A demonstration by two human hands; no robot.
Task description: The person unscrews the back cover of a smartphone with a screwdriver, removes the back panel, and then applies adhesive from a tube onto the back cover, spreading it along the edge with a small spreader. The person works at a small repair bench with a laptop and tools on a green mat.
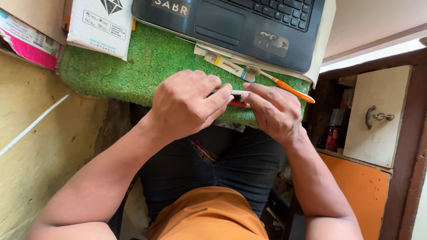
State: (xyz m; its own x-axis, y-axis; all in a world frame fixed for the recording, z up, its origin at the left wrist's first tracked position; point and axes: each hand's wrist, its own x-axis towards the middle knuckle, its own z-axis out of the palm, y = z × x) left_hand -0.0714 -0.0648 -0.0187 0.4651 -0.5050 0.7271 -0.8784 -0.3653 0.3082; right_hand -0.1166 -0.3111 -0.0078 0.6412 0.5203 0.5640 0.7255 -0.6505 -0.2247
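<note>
My left hand [187,104] and my right hand [273,109] meet at the front edge of a green grass-like mat [147,66]. Together they pinch a small flat white and red object [238,98], mostly hidden by the fingers; what it is I cannot tell. Just beyond the fingers lie a white toothpaste tube [229,66] and an orange and white toothbrush [284,85]. A dark laptop [249,26] sits open at the far side of the mat.
A white padded envelope [100,24] and a pink printed packet [26,38] lie at the top left. A yellowish wall [40,146] runs down the left. On the right stand a cabinet with a white door [378,115] and an orange panel [362,191].
</note>
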